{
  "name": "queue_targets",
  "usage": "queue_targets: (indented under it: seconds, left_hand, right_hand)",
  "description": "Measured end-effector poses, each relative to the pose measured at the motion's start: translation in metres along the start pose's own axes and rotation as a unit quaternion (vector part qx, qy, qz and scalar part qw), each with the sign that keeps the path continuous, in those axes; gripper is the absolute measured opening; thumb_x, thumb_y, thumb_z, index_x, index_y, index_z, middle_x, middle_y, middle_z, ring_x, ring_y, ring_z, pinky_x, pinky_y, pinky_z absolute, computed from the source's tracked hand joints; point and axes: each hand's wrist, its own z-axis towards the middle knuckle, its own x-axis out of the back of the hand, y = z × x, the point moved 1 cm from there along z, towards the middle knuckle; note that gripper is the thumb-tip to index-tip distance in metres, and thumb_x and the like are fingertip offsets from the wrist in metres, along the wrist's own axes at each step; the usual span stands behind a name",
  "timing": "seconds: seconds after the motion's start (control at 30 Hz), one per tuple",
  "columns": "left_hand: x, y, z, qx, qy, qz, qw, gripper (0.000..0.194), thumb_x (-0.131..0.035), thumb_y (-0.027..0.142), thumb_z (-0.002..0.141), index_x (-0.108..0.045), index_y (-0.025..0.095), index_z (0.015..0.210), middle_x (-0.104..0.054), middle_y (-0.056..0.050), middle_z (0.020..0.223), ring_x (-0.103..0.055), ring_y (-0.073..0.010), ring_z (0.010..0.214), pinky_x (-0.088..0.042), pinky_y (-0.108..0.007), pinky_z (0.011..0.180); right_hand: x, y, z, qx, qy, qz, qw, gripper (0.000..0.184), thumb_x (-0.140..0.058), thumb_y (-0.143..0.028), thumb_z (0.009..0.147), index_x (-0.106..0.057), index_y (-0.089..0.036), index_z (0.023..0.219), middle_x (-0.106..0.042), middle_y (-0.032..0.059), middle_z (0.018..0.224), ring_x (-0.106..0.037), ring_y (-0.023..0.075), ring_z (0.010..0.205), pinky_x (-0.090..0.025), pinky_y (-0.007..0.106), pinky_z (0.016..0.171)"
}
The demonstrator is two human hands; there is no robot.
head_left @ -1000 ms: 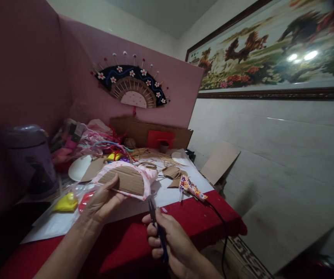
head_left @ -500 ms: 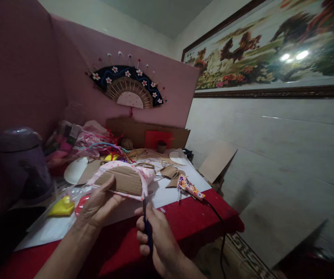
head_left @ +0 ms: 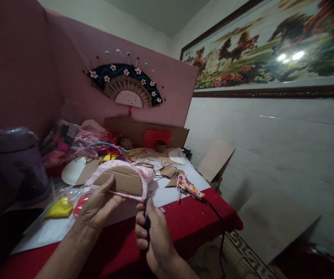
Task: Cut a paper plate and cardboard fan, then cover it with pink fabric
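My left hand (head_left: pixel 102 203) grips a half-round cardboard piece (head_left: pixel 122 181) near its lower left edge, thumb on the corrugated face. Pink dotted fabric (head_left: pixel 117 164) wraps its curved rim and bunches at the right. Closed around dark-handled scissors (head_left: pixel 147 221) is my right hand (head_left: pixel 155 232), just below the piece's lower right corner. The scissors' tips meet the fabric edge there; the blades are mostly hidden. To the right lies a flower-patterned glue gun (head_left: pixel 189 186) with a black cord.
Yellow clay (head_left: pixel 59 208) and a red packet (head_left: pixel 81 205) lie left of my hands. A purple lidded container (head_left: pixel 19 166) stands farther left. Behind are thin sticks (head_left: pixel 146 153), cardboard scraps (head_left: pixel 169 171) and tangled ribbons (head_left: pixel 91 139). A decorated fan (head_left: pixel 126 83) hangs on the pink panel.
My right hand has closed further on the scissors, whose handles sit closer together and blades show less at the fabric corner. The left hand stays almost still.
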Motion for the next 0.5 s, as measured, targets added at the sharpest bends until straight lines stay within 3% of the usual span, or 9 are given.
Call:
queue_targets:
  seconds: [0.23,0.5]
  left_hand:
    - [0.0007,-0.0015,0.0006,-0.013,-0.005,0.023,1.0,0.043,-0.041,0.011,0.091,-0.05,0.019,0.132,-0.075,-0.015,0.089,-0.072,-0.0273,0.078,-0.056,-0.049,0.078]
    - [-0.0013,-0.0003,0.0005,-0.013,-0.005,0.039,0.999,0.041,-0.038,0.012,0.092,-0.05,0.017,0.131,-0.075,-0.014,0.084,-0.072,-0.0256,0.075,-0.058,-0.046,0.074]
  right_hand:
    - [0.0033,0.0004,0.0045,-0.022,0.005,0.011,1.0,0.052,-0.062,-0.066,0.069,-0.048,-0.018,0.085,-0.036,-0.0101,0.053,-0.025,0.0002,0.035,-0.01,0.013,0.032]
    - [0.0017,-0.0054,-0.0011,-0.054,0.011,0.02,0.998,0.034,-0.04,-0.049,0.092,-0.047,-0.017,0.089,-0.039,-0.0081,0.055,-0.027,0.001,0.036,-0.013,0.013,0.033]
